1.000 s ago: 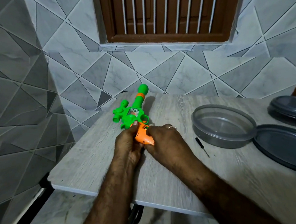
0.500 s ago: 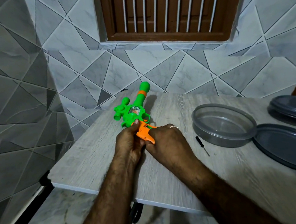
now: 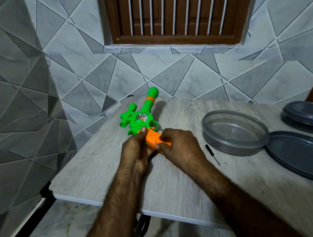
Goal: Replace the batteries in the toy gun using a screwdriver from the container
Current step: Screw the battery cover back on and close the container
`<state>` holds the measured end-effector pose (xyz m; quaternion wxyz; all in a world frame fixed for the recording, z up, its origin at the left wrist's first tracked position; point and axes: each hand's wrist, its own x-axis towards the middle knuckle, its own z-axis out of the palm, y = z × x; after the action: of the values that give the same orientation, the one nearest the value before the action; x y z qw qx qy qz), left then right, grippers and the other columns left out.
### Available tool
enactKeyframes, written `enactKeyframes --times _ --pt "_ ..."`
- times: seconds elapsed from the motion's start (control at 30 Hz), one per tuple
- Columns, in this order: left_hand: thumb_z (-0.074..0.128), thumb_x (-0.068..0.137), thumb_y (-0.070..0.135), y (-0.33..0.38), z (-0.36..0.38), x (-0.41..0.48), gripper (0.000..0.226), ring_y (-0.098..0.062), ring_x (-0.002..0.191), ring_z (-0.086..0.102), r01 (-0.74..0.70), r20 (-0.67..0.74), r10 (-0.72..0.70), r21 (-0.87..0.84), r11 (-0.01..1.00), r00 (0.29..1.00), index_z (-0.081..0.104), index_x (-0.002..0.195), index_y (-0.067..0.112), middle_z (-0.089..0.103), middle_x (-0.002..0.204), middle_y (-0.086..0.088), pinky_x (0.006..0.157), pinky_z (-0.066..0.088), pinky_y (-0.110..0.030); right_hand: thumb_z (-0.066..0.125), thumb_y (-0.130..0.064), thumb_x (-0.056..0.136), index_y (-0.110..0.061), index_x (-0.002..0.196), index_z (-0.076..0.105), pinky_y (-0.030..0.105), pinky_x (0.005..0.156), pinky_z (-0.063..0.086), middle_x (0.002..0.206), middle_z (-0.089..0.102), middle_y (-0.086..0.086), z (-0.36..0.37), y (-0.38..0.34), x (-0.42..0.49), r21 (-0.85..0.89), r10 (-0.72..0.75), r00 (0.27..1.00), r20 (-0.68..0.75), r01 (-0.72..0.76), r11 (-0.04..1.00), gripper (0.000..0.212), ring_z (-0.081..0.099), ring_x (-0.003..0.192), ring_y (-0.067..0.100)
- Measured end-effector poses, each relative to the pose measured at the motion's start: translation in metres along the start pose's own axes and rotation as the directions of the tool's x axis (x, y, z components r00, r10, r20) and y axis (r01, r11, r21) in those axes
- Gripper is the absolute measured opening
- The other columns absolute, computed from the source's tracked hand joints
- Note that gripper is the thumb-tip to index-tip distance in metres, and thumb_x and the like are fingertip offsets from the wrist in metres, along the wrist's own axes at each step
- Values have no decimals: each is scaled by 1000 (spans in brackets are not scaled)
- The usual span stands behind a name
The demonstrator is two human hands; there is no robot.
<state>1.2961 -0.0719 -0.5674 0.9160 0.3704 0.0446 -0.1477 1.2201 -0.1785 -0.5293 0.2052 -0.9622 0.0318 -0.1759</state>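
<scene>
- A corner of a room is shown, its wall point(image 3: 75, 76) clad in grey marbled tiles cut into triangles, with a brown barred window point(image 3: 176, 11) set above.
- A pale wood-grain desk point(image 3: 99, 169) is seen pushed against the tiles, over a marbled floor point(image 3: 54, 235).
- A green toy gun point(image 3: 142, 118) is seen at the far left part of the desk, its muzzle turned toward the wall and an orange ring set round the barrel.
- The orange grip point(image 3: 153, 137) of the toy gun is held by both hands of a person, whose bare forearms reach in from the lower edge.
- The left hand point(image 3: 136, 152) is wrapped round the grip from the left, its fingers curled beneath and its thumb point(image 3: 143, 130) laid where orange meets green.
- The right hand point(image 3: 180, 146) is closed on the lower end of the grip, which is pinched between its curled fingers point(image 3: 166, 136) and thumb.
- A small screwdriver point(image 3: 211, 154) with a black handle is left flat on the desk, between the right hand and the container, touched by neither hand.
- The container point(image 3: 231, 150), round, shallow and of clear grey plastic, is shown open on the right of the desk.
- Its dark grey lid point(image 3: 300, 156) is laid flat just beside it, toward the right edge.
- A second container point(image 3: 308, 113), dark and lidded, is placed behind the lid, near the right-hand wall.
</scene>
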Motion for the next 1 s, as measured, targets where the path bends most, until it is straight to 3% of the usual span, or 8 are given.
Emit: enactKeyframes --times 0.2,0.43,0.57,0.63,0.8,0.9,1.0 --pt "53 99 11 2 3 -5 13 -23 58 72 5 27 -6 18 1000 1000 58 101 0 73 65 -12 52 59 -45 75 -36 81 -24 108 70 30 88 49 114 69 1 2 2 4 159 128 992 -20 -123 980 29 61 107 21" --pt "53 99 14 3 3 -5 18 -23 61 73 12 30 -13 38 999 999 59 107 -1 73 72 -14 50 60 -40 76 -37 79 -19 115 67 32 91 50 117 69 3 2 5 8 188 167 986 -2 -163 969 41 62 108 22" --pt "59 95 10 2 -1 -4 17 -31 89 69 44 60 -47 56 998 997 60 106 -2 69 104 -22 66 62 -45 77 -37 79 -19 113 69 34 92 51 114 70 4 -1 4 10 235 164 986 5 -160 959 39 63 108 23" --pt "58 94 8 0 -3 -1 17 -32 94 66 54 65 -59 70 996 996 59 107 -3 65 109 -24 69 61 -46 77 -38 78 -19 113 70 35 93 51 114 71 4 -5 6 10 231 143 989 30 -146 962 41 63 108 22" --pt "56 96 6 -4 0 0 12 -24 79 70 45 30 -48 86 995 998 59 106 0 69 91 -19 52 60 -37 74 -37 82 -21 112 73 36 92 53 110 73 1 -23 31 8 267 150 989 19 -150 952 33 67 102 18" --pt "55 96 3 -5 -1 4 9 -18 65 73 26 3 -27 65 998 1000 59 103 3 74 73 -11 48 58 -35 72 -23 86 -19 103 77 33 88 55 102 76 0 -49 57 2 170 212 977 -12 -207 964 17 69 92 16" --pt "54 96 3 -5 -2 5 9 -16 62 73 12 11 -12 53 999 1000 59 103 4 74 69 -9 47 57 -35 71 -15 86 -22 96 78 17 70 45 96 75 -6 -75 84 -9 -104 228 968 107 -218 971 14 63 79 8"
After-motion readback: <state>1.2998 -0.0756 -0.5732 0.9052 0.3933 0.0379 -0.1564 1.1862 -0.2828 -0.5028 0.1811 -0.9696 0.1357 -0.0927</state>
